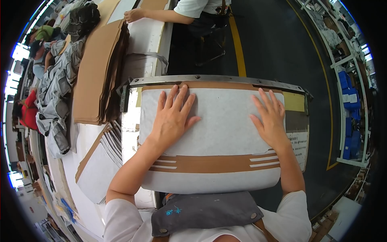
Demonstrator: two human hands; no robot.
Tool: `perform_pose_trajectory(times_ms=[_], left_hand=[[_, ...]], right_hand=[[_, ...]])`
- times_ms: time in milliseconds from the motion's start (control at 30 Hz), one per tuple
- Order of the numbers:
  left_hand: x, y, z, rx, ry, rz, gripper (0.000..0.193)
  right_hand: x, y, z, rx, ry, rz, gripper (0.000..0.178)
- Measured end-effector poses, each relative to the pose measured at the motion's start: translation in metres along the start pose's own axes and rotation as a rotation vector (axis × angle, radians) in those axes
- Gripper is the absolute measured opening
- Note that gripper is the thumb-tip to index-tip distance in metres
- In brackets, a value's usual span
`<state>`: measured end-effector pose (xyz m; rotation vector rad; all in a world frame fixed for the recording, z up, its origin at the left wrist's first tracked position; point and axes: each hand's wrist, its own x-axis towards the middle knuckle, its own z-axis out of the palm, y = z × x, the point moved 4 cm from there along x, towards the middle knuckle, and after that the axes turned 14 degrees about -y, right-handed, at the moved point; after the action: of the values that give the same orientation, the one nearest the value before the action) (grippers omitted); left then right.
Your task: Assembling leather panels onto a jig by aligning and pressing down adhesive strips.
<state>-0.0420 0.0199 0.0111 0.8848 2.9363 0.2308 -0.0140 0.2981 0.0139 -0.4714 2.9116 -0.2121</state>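
Directly beyond my grey apron [201,211], the white-and-brown sheet [225,129] lies on the bench [131,139], near end close to the apron. My left hand [171,119] rests palm down on its left part, fingers spread, gripping nothing; the fingertips reach the far edge. My right hand [271,124] lies near the right edge, likewise spread and gripping nothing. Just past the far edge runs a metal bar [225,79]. At left: fanned white sheets [94,175], then a brown stack [96,76]. Farther off: a co-worker's hand [134,15] at the stack's far end; at right, shelving [342,62] with blue bins [350,99].
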Motion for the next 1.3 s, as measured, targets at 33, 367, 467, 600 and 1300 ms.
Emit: perform_pose_trajectory(times_ms=[33,367,467,600,1300], left_hand=[[-0.0002,-0.0004,0.0001,0.0,0.001,-0.001,0.058],[0.0003,-0.0025,-0.0031,-0.008,-0.046,-0.008,0.061],[-0.0002,-0.0036,-0.0008,0.001,-0.051,0.004,0.062],[-0.0003,-0.0025,0.0006,0.02,-0.023,0.0,0.06],[-0.002,-0.0007,0.0006,0.046,-0.046,-0.033,0.062]], right_hand=[[-0.0009,0.0009,0.0011,-0.013,0.005,0.012,0.051],[-0.004,-0.001,-0.0022,-0.081,0.018,0.019,0.054],[-0.0032,-0.0006,0.0016,-0.085,0.045,0.006,0.052],[-0.0045,-0.001,0.0001,-0.055,0.063,-0.017,0.051],[-0.0028,-0.0011,-0.001,-0.036,0.054,-0.026,0.052]])
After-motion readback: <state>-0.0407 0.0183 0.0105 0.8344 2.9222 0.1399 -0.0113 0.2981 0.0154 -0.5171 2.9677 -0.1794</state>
